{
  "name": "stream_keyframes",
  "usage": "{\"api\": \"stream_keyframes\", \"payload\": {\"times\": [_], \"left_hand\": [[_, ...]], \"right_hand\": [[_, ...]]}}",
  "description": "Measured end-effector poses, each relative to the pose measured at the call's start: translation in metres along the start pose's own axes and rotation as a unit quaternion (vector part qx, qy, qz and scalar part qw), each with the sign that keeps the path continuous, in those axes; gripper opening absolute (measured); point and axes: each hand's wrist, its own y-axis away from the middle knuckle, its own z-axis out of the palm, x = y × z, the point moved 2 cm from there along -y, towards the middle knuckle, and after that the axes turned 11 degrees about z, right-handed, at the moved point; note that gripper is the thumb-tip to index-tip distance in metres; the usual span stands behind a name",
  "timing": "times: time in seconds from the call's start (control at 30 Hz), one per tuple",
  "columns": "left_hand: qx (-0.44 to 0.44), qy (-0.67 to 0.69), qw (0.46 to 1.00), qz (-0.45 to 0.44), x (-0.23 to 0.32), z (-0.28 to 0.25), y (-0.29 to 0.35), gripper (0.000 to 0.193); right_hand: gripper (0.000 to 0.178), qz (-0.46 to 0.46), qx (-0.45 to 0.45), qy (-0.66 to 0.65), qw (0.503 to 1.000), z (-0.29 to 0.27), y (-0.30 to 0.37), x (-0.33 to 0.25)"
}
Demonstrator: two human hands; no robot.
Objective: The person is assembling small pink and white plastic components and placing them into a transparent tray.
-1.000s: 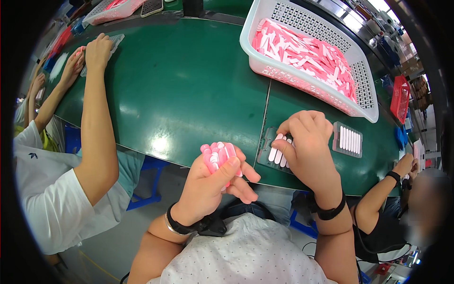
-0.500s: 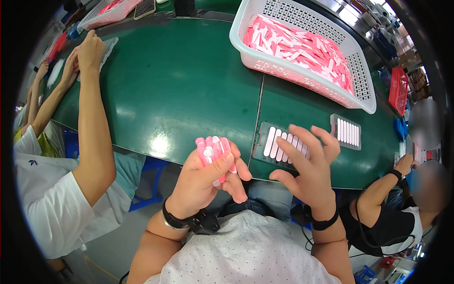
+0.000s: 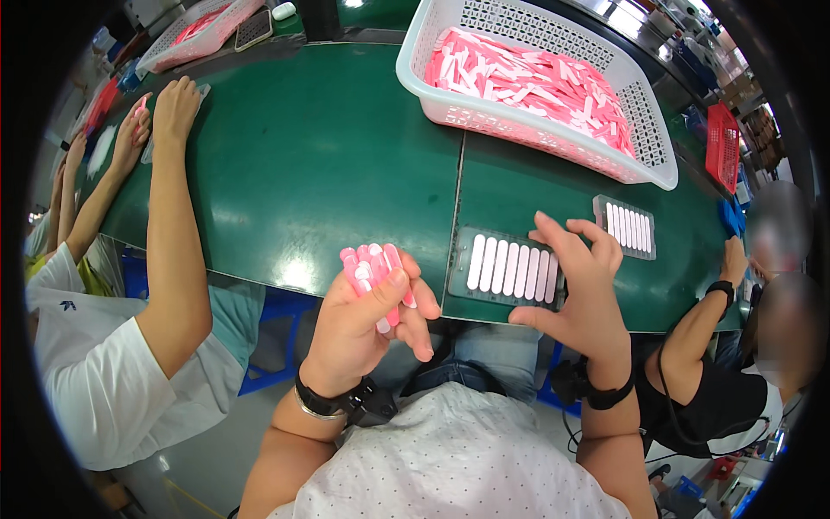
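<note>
A long dark green conveyor table [image 3: 311, 164] fills the middle of the frame, curving from upper left to right. At the upper right of it stands a white perforated plastic basket [image 3: 644, 130], heaped with loose pink and white stick-shaped pieces [image 3: 527, 82] that remain unsorted. At the left a co-worker's bare forearm [image 3: 173, 233] lies across the table edge, and another person's arm shows at the far right. Below centre, at the near edge of the table, lies a dark rectangular slotted tray [image 3: 506, 270] whose visible slots each hold a white stick, so it looks full or nearly so, though the right hand hides its right end; a second small tray [image 3: 627, 227] just beyond it, towards the right, also looks filled. The right hand [image 3: 579, 290] rests on the near tray's right end, fingers spread wide and holding nothing. The left hand [image 3: 367, 324], just left of the tray and off the table edge, has its fingers curled tight around a bundle of pink sticks [image 3: 373, 270], upright in the fist. Judging by the basket, much is left.
</note>
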Motion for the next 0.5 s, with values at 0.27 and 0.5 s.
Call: {"api": "stream_keyframes", "payload": {"times": [0.27,0.5], "left_hand": [[0.03,-0.063,0.997,0.023,0.001,0.013,-0.011,0.017],[-0.007,-0.097,0.994,0.046,0.0,0.034,-0.028,0.017]], "right_hand": [[0.093,0.023,-0.026,0.131,0.991,-0.024,-0.012,0.041],[0.081,0.165,-0.007,0.206,0.964,-0.069,0.002,0.12]]}}
